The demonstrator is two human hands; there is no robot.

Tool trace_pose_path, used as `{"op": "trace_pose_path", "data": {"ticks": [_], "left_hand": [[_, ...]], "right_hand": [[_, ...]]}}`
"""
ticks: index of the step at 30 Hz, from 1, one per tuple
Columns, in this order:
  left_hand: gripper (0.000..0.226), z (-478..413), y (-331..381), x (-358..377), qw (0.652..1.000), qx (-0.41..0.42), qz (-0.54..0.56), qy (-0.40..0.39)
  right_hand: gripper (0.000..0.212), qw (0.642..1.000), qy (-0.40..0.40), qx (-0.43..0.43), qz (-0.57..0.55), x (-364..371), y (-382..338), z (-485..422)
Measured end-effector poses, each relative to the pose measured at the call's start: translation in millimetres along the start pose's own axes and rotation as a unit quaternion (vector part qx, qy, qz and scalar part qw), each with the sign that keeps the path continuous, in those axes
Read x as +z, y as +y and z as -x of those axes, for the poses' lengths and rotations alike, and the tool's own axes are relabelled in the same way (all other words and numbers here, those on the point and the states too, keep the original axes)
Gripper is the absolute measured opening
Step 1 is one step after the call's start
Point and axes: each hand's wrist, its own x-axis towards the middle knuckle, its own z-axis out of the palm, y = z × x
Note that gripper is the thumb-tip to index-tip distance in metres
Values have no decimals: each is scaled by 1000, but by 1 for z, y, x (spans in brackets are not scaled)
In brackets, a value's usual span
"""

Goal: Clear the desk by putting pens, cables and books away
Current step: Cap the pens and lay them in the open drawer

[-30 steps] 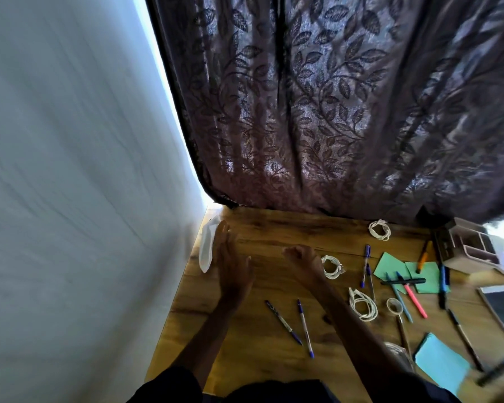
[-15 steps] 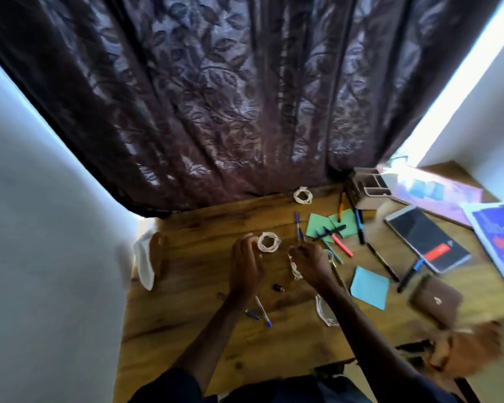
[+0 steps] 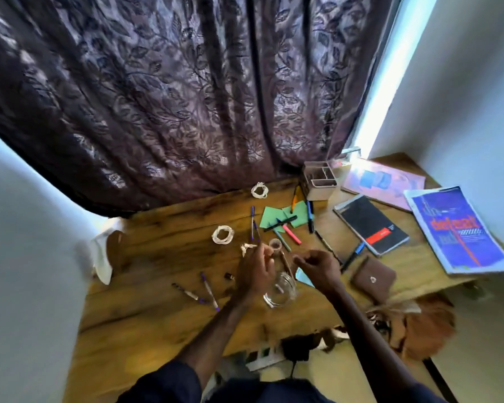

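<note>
My left hand [image 3: 255, 270] is over the middle of the wooden desk [image 3: 163, 309], its fingertips pinched on the end of a white cable [image 3: 247, 247]. Close to its right, my right hand [image 3: 317, 267] has curled fingers; I cannot see whether it holds anything. A blurred pale cable loop [image 3: 280, 289] lies between my wrists. Two more white cable coils [image 3: 222, 234] [image 3: 259, 190] lie farther back. Pens are scattered: two near the front left [image 3: 208, 289], a blue one [image 3: 252, 216], and several markers around the green notes [image 3: 282, 216]. A black notebook [image 3: 370, 225] and a blue book [image 3: 460, 231] lie at the right.
A white pen organiser [image 3: 317, 181] stands at the back by the dark curtain [image 3: 186, 97]. A pink book [image 3: 381, 181] lies beside it and a brown wallet [image 3: 373, 279] near the front right. A small tape roll [image 3: 275, 243] sits ahead of my hands. Walls close both sides.
My view has swung right, bringing the books and wallet into sight. Both hands have moved right to the cable by the tape roll, and the left has closed on its end.
</note>
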Motion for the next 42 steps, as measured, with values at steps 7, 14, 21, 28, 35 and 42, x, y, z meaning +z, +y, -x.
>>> {"op": "trace_pose_path", "data": {"ticks": [7, 14, 21, 28, 35, 42], "left_hand": [[20, 30, 47, 26, 998, -37, -44, 11], [21, 54, 60, 18, 994, -93, -40, 32], [18, 53, 41, 4, 990, -126, -39, 53], [17, 25, 3, -3, 989, -133, -37, 55], [18, -11, -18, 2, 995, -93, -18, 1], [14, -19, -3, 24, 998, -35, 18, -53]], "right_hand": [[26, 999, -24, -27, -20, -32, 39, 9], [30, 993, -93, -72, 3, -34, 25, 18], [17, 990, -113, -88, 12, -21, 3, 11], [15, 990, -114, -80, 12, 4, -6, -11], [3, 994, -96, -44, 4, 16, -9, -21], [10, 997, -42, 31, -50, 2, 15, -10]]}}
